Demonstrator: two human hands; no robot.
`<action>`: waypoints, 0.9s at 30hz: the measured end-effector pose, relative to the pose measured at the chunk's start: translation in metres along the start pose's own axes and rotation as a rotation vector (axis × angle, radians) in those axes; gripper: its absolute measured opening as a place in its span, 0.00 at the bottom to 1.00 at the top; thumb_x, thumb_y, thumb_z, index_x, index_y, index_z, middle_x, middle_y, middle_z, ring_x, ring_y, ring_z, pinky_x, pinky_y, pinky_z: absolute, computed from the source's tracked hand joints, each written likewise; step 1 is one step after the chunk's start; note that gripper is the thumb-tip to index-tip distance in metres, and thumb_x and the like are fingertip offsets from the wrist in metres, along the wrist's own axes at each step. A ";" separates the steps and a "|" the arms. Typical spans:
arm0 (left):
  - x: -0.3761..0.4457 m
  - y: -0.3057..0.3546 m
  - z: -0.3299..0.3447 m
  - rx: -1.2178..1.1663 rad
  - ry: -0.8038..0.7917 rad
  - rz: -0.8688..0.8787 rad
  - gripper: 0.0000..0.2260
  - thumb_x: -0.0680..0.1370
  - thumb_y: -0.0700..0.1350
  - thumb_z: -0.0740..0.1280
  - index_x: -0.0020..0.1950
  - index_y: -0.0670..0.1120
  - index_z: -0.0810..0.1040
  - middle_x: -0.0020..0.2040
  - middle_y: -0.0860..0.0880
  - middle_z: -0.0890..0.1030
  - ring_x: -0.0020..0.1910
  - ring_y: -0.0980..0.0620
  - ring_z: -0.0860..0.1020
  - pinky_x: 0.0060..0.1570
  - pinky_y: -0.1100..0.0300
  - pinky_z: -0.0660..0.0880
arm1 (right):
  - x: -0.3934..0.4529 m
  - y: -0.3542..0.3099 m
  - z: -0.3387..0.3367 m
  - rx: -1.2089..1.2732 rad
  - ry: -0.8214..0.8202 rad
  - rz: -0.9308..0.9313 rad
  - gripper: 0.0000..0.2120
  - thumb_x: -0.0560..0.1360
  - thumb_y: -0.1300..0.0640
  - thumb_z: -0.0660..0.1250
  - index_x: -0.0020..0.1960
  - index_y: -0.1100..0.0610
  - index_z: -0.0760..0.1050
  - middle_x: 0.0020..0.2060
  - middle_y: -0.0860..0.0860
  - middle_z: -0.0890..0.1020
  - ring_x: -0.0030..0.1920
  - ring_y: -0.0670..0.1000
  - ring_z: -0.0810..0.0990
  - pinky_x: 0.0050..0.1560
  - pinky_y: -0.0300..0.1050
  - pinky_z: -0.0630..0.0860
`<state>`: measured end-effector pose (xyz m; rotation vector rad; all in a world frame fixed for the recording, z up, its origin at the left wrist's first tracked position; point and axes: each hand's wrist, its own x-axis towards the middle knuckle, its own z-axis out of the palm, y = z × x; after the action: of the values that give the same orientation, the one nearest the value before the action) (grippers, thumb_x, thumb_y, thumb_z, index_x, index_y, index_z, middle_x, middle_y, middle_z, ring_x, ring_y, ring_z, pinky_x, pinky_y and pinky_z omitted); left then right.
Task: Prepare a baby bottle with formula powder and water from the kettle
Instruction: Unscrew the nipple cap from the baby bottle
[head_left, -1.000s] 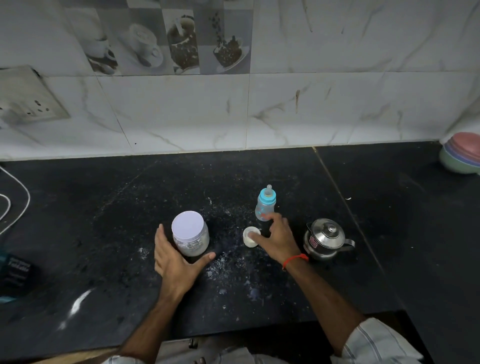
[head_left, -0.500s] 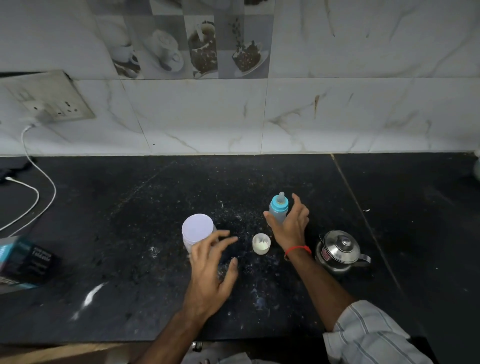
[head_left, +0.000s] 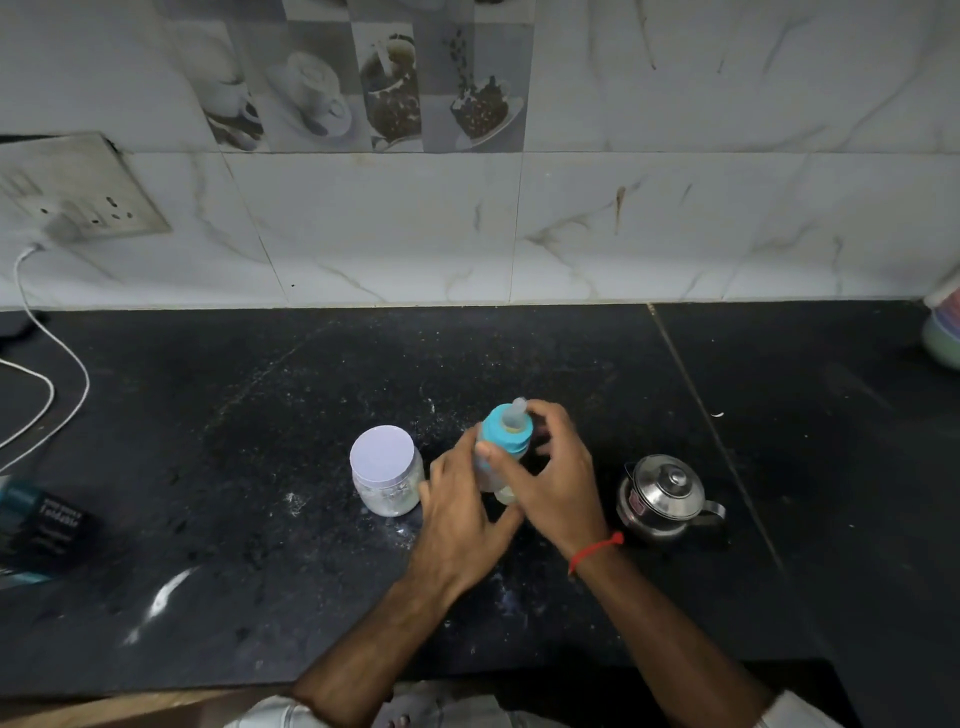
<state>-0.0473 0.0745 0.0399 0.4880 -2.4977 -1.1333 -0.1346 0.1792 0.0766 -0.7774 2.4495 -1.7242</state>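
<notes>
Gripping the clear, blue-collared bottle (head_left: 501, 447): left hand (head_left: 460, 512), right hand (head_left: 553, 480).

I see both of my bare forearms reach forward over the counter and meet at its middle, the left hand (head_left: 457, 514) curled round the body of the baby bottle (head_left: 501, 447) from the left side, thumb lying toward the right wrist. My right hand (head_left: 550, 478) comes in from the right with a red thread band (head_left: 595, 551) at the wrist, its fingers arched over the bottle's blue collar and its thumb pressed against the near side.
</notes>
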 end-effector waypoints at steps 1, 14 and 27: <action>0.000 0.001 0.001 -0.024 0.016 0.005 0.30 0.76 0.60 0.66 0.75 0.50 0.67 0.70 0.57 0.72 0.68 0.53 0.71 0.67 0.51 0.67 | -0.008 -0.006 0.005 0.033 -0.017 0.017 0.26 0.68 0.39 0.75 0.62 0.45 0.74 0.58 0.41 0.79 0.59 0.45 0.78 0.59 0.40 0.75; -0.033 -0.015 -0.028 -0.326 -0.064 0.086 0.26 0.75 0.47 0.76 0.71 0.46 0.75 0.61 0.56 0.83 0.61 0.56 0.82 0.58 0.58 0.80 | -0.042 -0.032 0.042 0.177 -0.097 0.187 0.12 0.74 0.55 0.77 0.53 0.59 0.81 0.44 0.40 0.84 0.48 0.35 0.83 0.48 0.29 0.77; -0.036 -0.016 -0.060 -0.305 -0.394 0.234 0.24 0.70 0.43 0.71 0.65 0.56 0.73 0.56 0.63 0.81 0.58 0.60 0.81 0.55 0.65 0.78 | -0.015 -0.045 -0.002 0.443 -0.925 -0.137 0.11 0.75 0.70 0.71 0.56 0.68 0.75 0.59 0.63 0.83 0.74 0.61 0.73 0.77 0.58 0.67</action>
<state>0.0137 0.0415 0.0584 -0.1216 -2.5361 -1.5976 -0.1058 0.1759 0.1135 -1.3017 1.3818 -1.3804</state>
